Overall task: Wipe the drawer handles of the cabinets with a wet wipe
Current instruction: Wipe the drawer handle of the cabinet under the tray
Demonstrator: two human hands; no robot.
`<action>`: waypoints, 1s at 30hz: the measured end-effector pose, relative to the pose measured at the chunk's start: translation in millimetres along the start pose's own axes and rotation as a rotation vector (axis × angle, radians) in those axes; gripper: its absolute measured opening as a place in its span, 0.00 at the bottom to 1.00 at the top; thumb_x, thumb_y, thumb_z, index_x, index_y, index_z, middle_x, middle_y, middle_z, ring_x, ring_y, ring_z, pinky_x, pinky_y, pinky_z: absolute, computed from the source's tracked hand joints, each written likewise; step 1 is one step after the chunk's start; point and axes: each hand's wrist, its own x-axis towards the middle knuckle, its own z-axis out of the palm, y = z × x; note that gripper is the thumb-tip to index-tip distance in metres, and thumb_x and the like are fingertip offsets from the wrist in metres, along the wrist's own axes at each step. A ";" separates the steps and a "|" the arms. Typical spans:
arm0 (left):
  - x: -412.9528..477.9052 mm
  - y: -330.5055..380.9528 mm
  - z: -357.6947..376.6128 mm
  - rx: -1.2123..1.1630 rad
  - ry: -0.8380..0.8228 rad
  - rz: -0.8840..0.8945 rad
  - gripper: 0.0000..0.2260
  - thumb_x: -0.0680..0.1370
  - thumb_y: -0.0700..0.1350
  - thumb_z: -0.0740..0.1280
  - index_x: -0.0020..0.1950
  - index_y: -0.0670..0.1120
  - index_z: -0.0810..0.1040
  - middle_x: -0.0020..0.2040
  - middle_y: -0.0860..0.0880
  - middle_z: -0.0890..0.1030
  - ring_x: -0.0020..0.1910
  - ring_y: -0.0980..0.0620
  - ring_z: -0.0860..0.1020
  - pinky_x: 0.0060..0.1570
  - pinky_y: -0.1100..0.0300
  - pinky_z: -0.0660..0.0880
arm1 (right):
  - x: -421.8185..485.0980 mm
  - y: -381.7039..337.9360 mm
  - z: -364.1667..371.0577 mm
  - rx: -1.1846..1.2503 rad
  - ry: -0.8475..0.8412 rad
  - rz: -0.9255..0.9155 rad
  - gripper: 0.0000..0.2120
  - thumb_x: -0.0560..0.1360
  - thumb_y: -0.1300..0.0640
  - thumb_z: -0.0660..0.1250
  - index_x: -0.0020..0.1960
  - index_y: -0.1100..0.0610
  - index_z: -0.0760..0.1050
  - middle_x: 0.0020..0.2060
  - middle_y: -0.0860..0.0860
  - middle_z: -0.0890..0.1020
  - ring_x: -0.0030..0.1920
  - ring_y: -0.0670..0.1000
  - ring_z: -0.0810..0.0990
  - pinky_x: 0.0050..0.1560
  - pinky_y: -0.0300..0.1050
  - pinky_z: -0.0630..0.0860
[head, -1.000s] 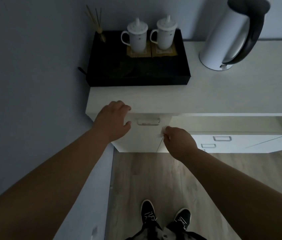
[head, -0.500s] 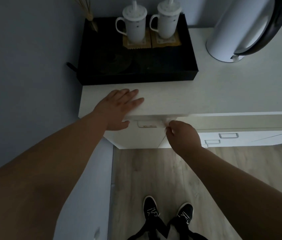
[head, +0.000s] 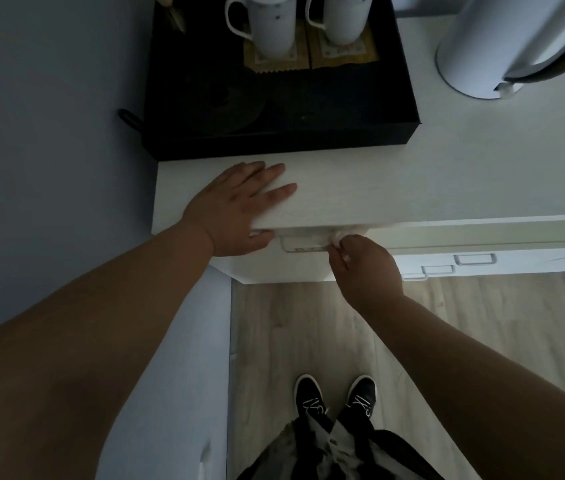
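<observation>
Left hand (head: 236,206) lies flat on the front edge of the white tabletop (head: 412,188), fingers straight and slightly spread, thumb tucked under the lip against the drawer front (head: 274,268). It holds nothing, it just presses down.

Right hand (head: 364,268) is at the top drawer, fingers curled in tight, pinching a small white wet wipe (head: 338,237). The wipe is bunched at the fingertips and sits against the right end of the drawer handle (head: 303,244), just under the tabletop's lip. The handle is a rectangular metal pull, and its left and middle parts show bare between the 2 hands.

Off to the right, 2 more handles (head: 475,259) sit on lower drawer fronts, untouched and well apart from the wipe.

Up on the tabletop, a black tray (head: 309,133) is pushed toward the grey wall (head: 49,133), with 2 white mugs (head: 267,26) standing upright side by side on yellowish coasters (head: 274,58) at its far end. To the right stands a white kettle (head: 503,43) with a dark handle, apart from the tray.

Below, there is pale wood floor (head: 291,323), with 2 black shoes (head: 309,393) planted in front of the cabinet. The light is dim, so the wipe's folds are hard to make out.
</observation>
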 end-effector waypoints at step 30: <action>2.7 -3.4 2.0 -0.037 -0.004 -0.019 0.43 0.72 0.64 0.62 0.85 0.53 0.54 0.85 0.46 0.55 0.80 0.39 0.59 0.80 0.41 0.56 | -28.5 -17.1 12.5 -0.019 0.157 0.094 0.08 0.82 0.52 0.66 0.53 0.53 0.83 0.41 0.49 0.85 0.39 0.56 0.83 0.37 0.46 0.78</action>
